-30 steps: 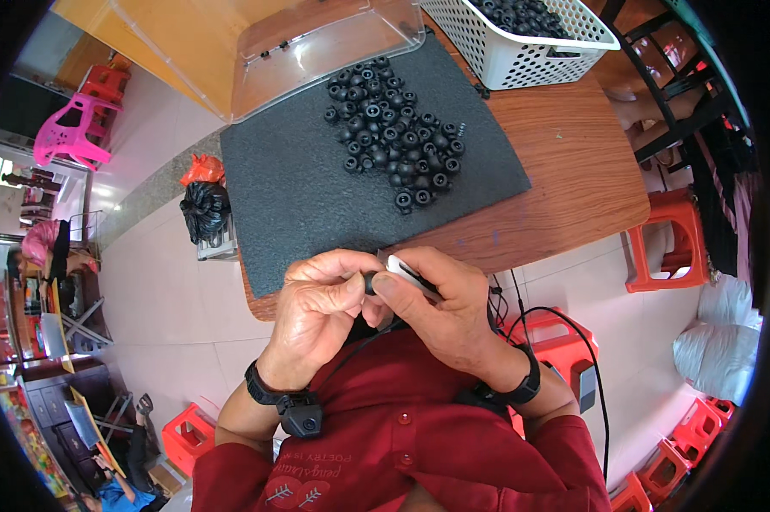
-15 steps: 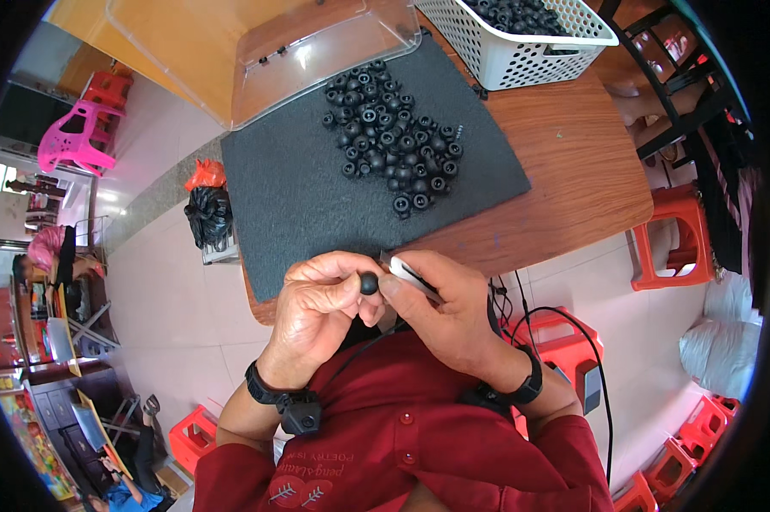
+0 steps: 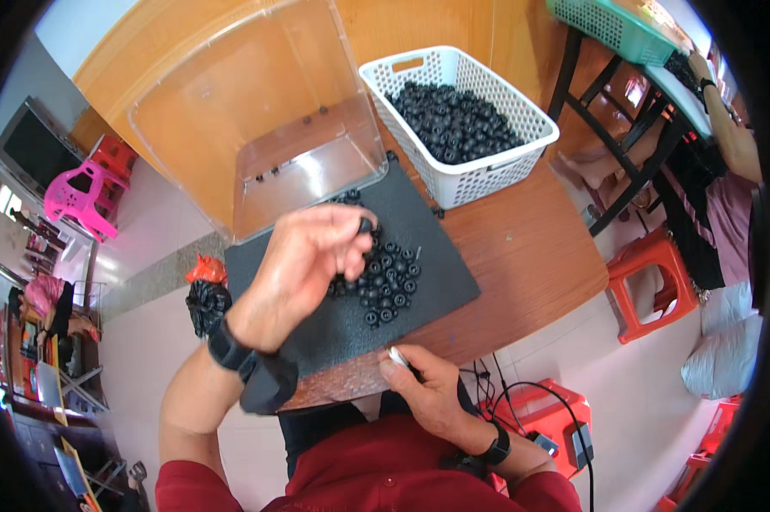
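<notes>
- The left hand (image 3: 312,247) is hovering over the black mat (image 3: 446,286), its fingers pinching a small black rounded piece (image 3: 365,225)
- The right hand (image 3: 432,397) is poising just off the mat's near edge, its fingers gripping a partly hidden white object (image 3: 395,355)
- A pile of black pieces (image 3: 389,286) is lying on the mat, partly behind the left hand
- A white basket (image 3: 504,175) is standing beyond the mat, rightward, on the worktop (image 3: 530,256), holding similar pieces

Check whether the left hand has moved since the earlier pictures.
Yes: against the dark mat, the left hand has moved forward, from the near edge to over the black parts.
</notes>
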The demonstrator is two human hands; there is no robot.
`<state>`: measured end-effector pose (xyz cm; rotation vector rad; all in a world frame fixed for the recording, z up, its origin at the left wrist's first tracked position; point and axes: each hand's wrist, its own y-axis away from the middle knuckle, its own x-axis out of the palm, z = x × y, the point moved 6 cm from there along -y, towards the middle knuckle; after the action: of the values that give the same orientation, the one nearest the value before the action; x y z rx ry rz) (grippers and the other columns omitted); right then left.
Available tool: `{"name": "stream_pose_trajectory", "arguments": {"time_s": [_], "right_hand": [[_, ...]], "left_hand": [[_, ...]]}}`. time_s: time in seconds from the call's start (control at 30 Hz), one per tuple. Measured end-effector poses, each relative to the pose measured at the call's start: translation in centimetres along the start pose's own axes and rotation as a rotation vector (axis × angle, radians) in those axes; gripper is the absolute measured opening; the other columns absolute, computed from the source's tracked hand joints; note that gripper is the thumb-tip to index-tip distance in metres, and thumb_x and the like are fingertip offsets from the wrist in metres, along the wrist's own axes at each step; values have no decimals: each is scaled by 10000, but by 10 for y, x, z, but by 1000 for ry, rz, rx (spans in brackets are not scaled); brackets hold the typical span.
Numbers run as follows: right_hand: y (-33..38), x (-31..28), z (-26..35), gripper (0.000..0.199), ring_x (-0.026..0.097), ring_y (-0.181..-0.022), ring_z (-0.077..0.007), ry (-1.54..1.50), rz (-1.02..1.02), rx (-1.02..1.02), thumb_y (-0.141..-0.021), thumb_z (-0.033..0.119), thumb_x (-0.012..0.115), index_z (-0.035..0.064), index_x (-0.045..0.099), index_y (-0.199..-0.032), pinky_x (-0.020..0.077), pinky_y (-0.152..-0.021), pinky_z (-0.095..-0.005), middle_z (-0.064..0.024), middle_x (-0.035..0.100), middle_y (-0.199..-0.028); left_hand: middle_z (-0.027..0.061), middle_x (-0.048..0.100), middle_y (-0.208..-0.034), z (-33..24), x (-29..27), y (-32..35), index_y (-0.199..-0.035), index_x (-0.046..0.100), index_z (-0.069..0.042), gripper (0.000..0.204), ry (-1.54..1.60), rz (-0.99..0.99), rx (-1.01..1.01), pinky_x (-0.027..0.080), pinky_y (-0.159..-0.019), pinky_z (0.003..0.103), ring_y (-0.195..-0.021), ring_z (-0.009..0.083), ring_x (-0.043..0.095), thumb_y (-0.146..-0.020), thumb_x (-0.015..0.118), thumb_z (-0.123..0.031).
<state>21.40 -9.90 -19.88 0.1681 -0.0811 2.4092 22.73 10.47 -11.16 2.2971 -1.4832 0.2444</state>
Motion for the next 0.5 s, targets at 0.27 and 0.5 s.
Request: {"name": "stream_pose_trajectory", "arguments": {"time_s": [0.27,0.5], "right_hand": [[-2,9,13,194,626,-773,-138,94,58,-161,-930,128,652,-28,655,-1045,500,-684,-288,-109,666,-865],[-2,-2,10,192,653,-737,-181,138,-4,-230,-910,130,678,-21,659,-1026,507,-661,-298,-130,668,-854]], "left_hand": [[199,665,-1004,-116,36,-98,-1196,523,123,316,-167,-236,383,534,-650,314,-853,242,684,-946,582,-63],[126,666,-1029,-100,60,74,-1151,604,51,291,-219,-303,887,499,-756,320,-855,202,658,-898,626,-90]]}}
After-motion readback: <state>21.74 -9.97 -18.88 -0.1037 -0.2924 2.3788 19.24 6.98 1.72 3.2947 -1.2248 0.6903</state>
